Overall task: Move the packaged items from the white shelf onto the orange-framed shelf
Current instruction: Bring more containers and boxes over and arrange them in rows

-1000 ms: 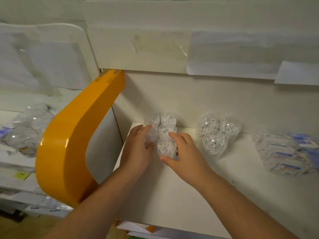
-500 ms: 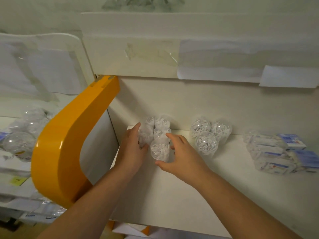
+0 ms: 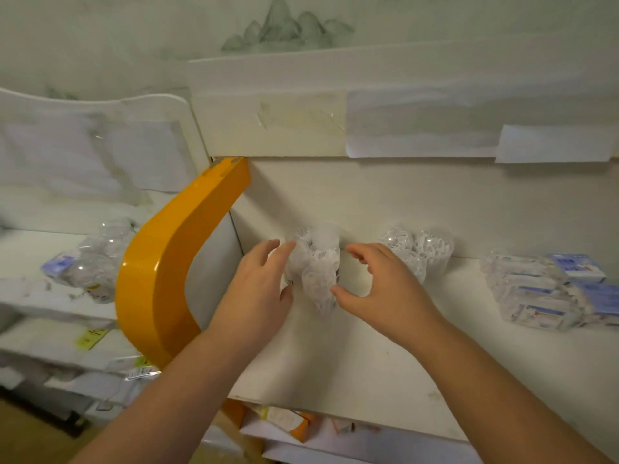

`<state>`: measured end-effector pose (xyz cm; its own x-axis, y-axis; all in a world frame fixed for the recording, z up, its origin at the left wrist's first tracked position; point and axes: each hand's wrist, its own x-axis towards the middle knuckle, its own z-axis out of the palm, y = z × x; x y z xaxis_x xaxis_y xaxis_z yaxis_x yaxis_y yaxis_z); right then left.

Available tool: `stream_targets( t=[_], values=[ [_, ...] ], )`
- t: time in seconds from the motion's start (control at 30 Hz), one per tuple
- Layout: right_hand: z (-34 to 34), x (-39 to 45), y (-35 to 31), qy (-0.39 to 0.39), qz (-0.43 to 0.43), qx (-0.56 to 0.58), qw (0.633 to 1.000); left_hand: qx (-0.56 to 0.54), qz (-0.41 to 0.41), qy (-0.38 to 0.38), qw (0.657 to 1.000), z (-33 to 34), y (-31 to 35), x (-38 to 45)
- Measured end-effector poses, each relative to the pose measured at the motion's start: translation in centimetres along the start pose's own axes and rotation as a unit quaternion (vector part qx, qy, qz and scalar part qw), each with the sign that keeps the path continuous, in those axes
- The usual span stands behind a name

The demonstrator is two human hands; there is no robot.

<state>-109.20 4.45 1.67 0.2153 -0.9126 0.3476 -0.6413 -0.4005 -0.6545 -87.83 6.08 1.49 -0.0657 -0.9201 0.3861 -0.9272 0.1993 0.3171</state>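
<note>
Clear plastic pack of white-filled tubs (image 3: pixel 316 269) stands on the orange-framed shelf (image 3: pixel 351 363), near its back wall, w/ the orange frame (image 3: pixel 160 283) at left. Left hand (image 3: pixel 258 289) rests against its side, fingers nearly straight; right hand (image 3: pixel 382 289) is curled beside it, thumb touching — not clamped. Best now: nudge it upright & flush, apart from the second tub pack (image 3: pixel 418 249).

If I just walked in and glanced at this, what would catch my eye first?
Probably the curved orange frame at the left end of the white shelf board. Next, the two bare hands: the left hand touches a clear pack of white bits by the back wall, and the right hand curls beside it. A similar pack and blue-labelled packs lie further right.
</note>
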Motion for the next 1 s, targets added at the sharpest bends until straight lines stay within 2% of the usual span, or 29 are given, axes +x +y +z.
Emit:
stream_targets(
  t=[0.1, 0.27, 0.37, 0.5, 0.77, 1.0],
  values=[
    [-1.0, -0.2, -1.1, 0.017, 0.0, 0.028, 0.999, 0.021, 0.013, 0.008, 1.0, -3.5, 1.9, -1.1],
    [-1.2, 0.2, -3.9, 0.041, -0.029, 0.046, 0.998, 0.043, 0.009, 0.078, 0.996, -9.4, 2.4, -2.7],
    [-1.1, 0.6, -6.5, 0.049, -0.048, 0.05, 0.996, 0.041, -0.034, 0.123, 0.991, -12.4, 0.5, -3.4],
    [0.1, 1.6, -10.5, 0.041, -0.081, 0.034, 0.995, 0.051, -0.07, 0.147, 0.985, -15.2, -3.9, -4.5],
    [6.4, 3.8, -21.5, 0.093, -0.18, -0.024, 0.979, 0.093, -0.137, 0.117, 0.979, -20.7, -15.2, -7.4],
    [16.8, 5.8, -30.4, 0.06, -0.163, -0.03, 0.984, 0.102, -0.157, 0.108, 0.976, -25.5, -27.6, -10.2]
  ],
)
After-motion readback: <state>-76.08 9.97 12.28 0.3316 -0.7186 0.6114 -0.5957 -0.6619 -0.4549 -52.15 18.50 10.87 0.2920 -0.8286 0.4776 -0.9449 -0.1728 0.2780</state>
